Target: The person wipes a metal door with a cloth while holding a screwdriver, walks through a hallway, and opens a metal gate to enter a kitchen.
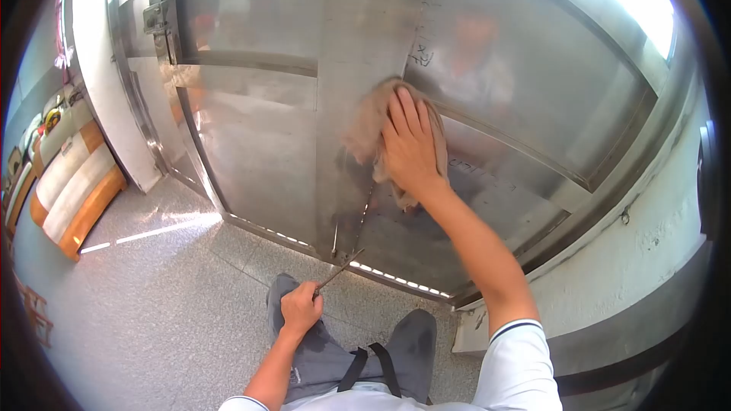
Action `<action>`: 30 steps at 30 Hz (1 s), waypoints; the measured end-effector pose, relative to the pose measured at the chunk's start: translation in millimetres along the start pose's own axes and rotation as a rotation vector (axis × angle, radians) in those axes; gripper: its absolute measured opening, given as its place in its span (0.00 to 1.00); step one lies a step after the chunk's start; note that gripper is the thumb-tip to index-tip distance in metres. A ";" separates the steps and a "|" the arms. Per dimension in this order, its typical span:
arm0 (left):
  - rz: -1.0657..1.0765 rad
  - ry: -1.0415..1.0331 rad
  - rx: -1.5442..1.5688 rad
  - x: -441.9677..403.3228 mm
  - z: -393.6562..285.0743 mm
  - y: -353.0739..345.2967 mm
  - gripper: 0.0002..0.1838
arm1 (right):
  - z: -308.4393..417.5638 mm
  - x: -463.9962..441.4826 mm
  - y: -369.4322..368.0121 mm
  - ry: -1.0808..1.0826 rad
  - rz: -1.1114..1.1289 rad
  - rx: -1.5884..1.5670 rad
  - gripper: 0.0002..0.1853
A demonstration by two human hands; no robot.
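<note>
My right hand (pixel 412 146) lies with its fingers over a beige cloth (pixel 371 123) and presses it against the metal door (pixel 259 152), close to the vertical seam. The cloth is bunched and hangs down below the palm. Low in front of my left leg, my left hand (pixel 301 308) is closed round a thin, dark rod-like tool (pixel 340 270), whose tip points up and right towards the foot of the door. Dark handwriting (pixel 420 53) marks the door above the cloth.
A metal latch (pixel 154 18) sits at the door's upper left. An orange and white padded seat (pixel 76 179) stands at the far left on the speckled floor (pixel 167 281). On the right, a pale wall (pixel 647 236) borders the door frame.
</note>
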State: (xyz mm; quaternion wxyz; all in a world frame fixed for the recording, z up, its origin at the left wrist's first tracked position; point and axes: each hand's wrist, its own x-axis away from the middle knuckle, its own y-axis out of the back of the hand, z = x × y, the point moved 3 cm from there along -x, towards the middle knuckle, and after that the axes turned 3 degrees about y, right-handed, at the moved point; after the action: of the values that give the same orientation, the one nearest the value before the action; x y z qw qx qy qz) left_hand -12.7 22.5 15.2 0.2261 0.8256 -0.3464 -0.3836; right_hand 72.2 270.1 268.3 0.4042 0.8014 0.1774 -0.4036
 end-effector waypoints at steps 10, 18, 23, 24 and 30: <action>-0.067 0.023 0.052 -1.6 20.9 19.3 0.11 | -48.3 -165.6 64.6 0.298 -0.223 0.255 0.25; -0.071 0.051 0.048 -8.1 28.5 21.1 0.10 | -25.8 -105.1 38.0 0.212 -0.151 0.191 0.23; -0.075 0.059 0.084 -13.9 27.7 27.3 0.10 | 1.3 -28.6 26.1 0.360 0.069 0.109 0.22; -0.070 0.059 0.080 -13.9 28.1 27.8 0.10 | -1.5 -26.6 30.4 0.355 0.071 0.106 0.22; -0.082 0.072 0.084 -16.1 26.7 22.8 0.10 | -35.3 -60.2 52.8 0.428 0.021 0.174 0.19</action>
State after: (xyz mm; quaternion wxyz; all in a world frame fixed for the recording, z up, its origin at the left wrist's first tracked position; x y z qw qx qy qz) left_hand -50.4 16.6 21.4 0.1879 0.8610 -0.3198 -0.3480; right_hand 85.5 268.4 354.8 0.2911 0.9024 0.2153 -0.2336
